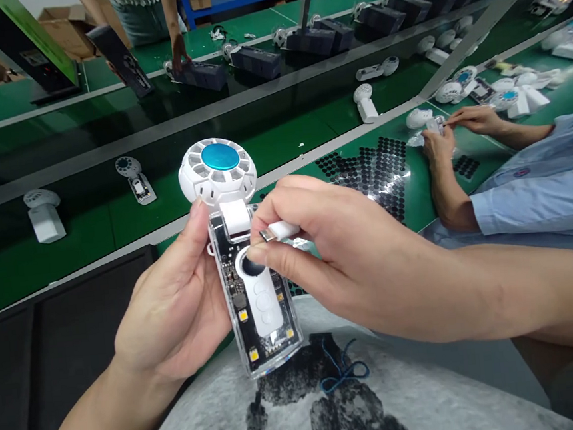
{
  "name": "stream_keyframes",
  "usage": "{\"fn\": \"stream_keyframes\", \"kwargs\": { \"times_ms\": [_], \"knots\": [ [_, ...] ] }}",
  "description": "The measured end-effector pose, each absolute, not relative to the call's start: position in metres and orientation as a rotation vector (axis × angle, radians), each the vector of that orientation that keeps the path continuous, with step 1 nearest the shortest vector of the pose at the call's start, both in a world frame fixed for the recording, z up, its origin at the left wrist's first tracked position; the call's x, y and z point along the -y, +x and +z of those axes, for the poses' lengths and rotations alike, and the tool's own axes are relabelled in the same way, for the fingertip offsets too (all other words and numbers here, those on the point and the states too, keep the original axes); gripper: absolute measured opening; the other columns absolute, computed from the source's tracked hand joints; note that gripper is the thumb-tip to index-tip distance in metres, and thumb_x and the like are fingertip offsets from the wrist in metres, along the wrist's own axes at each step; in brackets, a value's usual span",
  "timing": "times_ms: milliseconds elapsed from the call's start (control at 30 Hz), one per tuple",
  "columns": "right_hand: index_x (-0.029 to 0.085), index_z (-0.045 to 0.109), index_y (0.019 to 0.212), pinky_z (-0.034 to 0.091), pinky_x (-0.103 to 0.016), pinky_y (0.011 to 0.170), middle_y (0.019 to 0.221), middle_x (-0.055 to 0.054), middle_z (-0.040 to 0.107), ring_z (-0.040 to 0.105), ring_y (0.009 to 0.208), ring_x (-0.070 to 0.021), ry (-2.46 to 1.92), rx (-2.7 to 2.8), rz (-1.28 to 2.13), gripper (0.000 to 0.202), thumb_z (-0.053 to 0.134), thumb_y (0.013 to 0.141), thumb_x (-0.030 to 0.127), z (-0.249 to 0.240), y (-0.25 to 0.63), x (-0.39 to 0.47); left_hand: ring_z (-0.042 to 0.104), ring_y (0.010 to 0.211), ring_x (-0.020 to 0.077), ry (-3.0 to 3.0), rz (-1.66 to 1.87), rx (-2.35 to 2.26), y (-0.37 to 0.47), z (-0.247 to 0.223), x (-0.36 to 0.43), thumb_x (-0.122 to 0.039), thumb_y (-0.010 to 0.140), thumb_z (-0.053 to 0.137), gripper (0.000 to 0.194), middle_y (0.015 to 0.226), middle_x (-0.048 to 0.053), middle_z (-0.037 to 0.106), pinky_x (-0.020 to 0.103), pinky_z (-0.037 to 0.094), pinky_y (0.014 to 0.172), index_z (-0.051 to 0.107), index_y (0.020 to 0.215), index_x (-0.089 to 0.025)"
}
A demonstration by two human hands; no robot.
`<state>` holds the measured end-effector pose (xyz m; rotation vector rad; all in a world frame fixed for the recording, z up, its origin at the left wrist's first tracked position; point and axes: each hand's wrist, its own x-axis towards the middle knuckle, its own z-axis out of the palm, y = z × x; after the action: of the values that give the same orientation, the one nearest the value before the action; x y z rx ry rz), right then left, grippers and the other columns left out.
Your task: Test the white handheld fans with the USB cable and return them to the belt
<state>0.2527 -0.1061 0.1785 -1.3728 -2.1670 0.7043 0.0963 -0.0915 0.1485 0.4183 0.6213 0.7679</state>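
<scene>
Handheld fan (217,171), white head, blue hub, clear body: gripped in the left hand (174,305), above the wearer's lap. White cable plug (280,231): pinched in the right hand (340,250), over the body. Black discs (373,170): on the table (419,156), beyond.

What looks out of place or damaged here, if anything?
No clear damage or spill stands out. Slightly odd: the black discs on the bench lie in a ragged patch, and one fan on the belt lies crosswise to its neighbour.

Beyond my fingers (276,206) I see black discs (387,159), a co-worker's blue sleeve (535,190) rightward, and cardboard boxes (67,30) far off left.
</scene>
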Motion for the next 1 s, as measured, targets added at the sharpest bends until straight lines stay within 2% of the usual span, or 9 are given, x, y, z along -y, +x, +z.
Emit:
{"fn": "stream_keyframes", "kwargs": {
  "times_ms": [400, 567, 700, 767, 867, 1000],
  "knots": [
    [0.017, 0.051, 0.077, 0.037, -0.024, 0.061, 0.075, 0.000, 0.049, 0.048, 0.073, -0.0125, -1.317, 2.056, 0.769, 0.007, 0.052, 0.084, 0.019, 0.176, 0.252, 0.106, 0.051, 0.113, 0.0231, 0.396, 0.761, -0.660, 0.094, 0.154, 0.090, -0.039, 0.091, 0.036, 0.035, 0.100, 0.002, 0.065, 0.037, 0.044, 0.096, 0.059, 0.112, -0.022],
    [0.017, 0.049, 0.074, 0.039, -0.024, 0.061, 0.075, 0.001, 0.050, 0.049, 0.070, -0.0112, -1.312, 1.943, 0.967, 0.011, 0.056, 0.082, 0.022, 0.172, 0.246, 0.105, 0.051, 0.112, 0.0251, 0.370, 0.765, -0.641, 0.088, 0.152, 0.097, -0.042, 0.089, 0.040, 0.036, 0.103, 0.003, 0.064, 0.039, 0.044, 0.095, 0.059, 0.112, -0.022],
    [0.017, 0.048, 0.082, 0.041, -0.023, 0.059, 0.072, 0.003, 0.051, 0.048, 0.064, -0.0091, -1.231, 1.843, 1.162, 0.009, 0.048, 0.087, 0.025, 0.164, 0.239, 0.104, 0.053, 0.110, 0.0244, 0.366, 0.789, -0.594, 0.081, 0.147, 0.096, -0.040, 0.091, 0.037, 0.036, 0.106, 0.004, 0.063, 0.039, 0.044, 0.095, 0.058, 0.112, -0.020],
    [0.017, 0.050, 0.093, 0.042, -0.024, 0.061, 0.074, 0.002, 0.051, 0.049, 0.067, -0.0098, -1.142, 1.858, 1.030, 0.010, 0.043, 0.089, 0.024, 0.161, 0.239, 0.104, 0.054, 0.108, 0.0245, 0.377, 0.802, -0.599, 0.078, 0.146, 0.094, -0.042, 0.091, 0.036, 0.038, 0.106, 0.005, 0.063, 0.039, 0.045, 0.094, 0.056, 0.114, -0.019],
    [0.019, 0.051, 0.107, 0.043, -0.025, 0.063, 0.079, -0.001, 0.050, 0.049, 0.073, -0.0120, -0.975, 2.011, 0.660, 0.021, 0.038, 0.089, 0.019, 0.156, 0.244, 0.107, 0.057, 0.102, 0.0257, 0.373, 0.779, -0.631, 0.076, 0.145, 0.091, -0.046, 0.089, 0.037, 0.042, 0.101, 0.006, 0.064, 0.041, 0.049, 0.088, 0.055, 0.115, -0.019],
    [0.017, 0.050, 0.116, 0.038, -0.023, 0.049, 0.077, -0.002, 0.047, 0.045, 0.063, -0.0122, -0.904, 2.286, 0.292, 0.031, 0.037, 0.088, 0.020, 0.142, 0.249, 0.109, 0.061, 0.093, 0.0249, 0.274, 0.750, -0.732, 0.078, 0.144, 0.085, -0.049, 0.087, 0.040, 0.046, 0.097, 0.008, 0.064, 0.038, 0.051, 0.081, 0.056, 0.115, -0.016]
  ]
}}
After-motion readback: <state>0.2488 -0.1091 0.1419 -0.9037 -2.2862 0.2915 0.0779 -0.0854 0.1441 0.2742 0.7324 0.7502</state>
